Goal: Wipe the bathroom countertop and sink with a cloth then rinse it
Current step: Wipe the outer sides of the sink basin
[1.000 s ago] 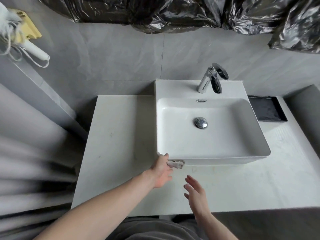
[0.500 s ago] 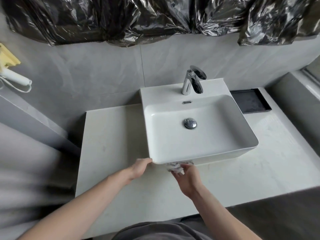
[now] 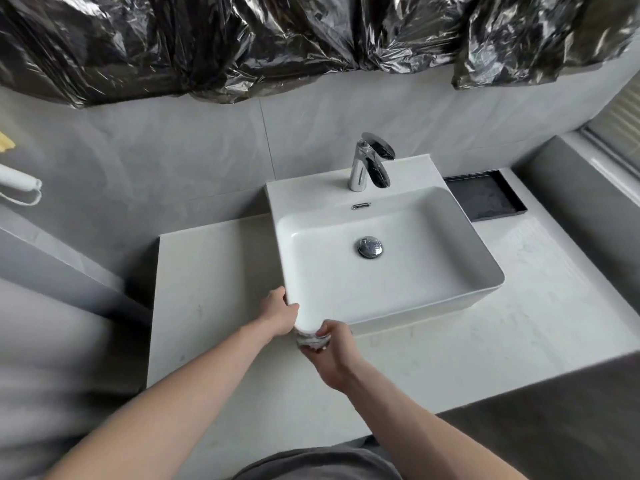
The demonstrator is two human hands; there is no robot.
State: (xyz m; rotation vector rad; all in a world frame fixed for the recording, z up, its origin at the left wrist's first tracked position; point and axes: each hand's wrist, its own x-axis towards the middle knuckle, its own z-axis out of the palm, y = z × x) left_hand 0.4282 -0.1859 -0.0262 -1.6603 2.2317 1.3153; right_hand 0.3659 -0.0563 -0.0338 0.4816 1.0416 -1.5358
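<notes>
Pale marble-look countertop wide and bare right of white rectangular ceramic sink, narrower strip left. Small crumpled white-grey cloth mostly hidden under sink's front-left corner. Right hand fingers curled, pinching cloth. Left hand rests on sink corner; fingertips hidden, grip unclear. Chrome faucet behind basin.

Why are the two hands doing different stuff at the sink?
The left hand holds no cloth and rests against the sink's near-left corner; the right hand grips the crumpled cloth just under the front rim. The left sits on the sink's side, the right at its front. Both touch the same corner.
</notes>
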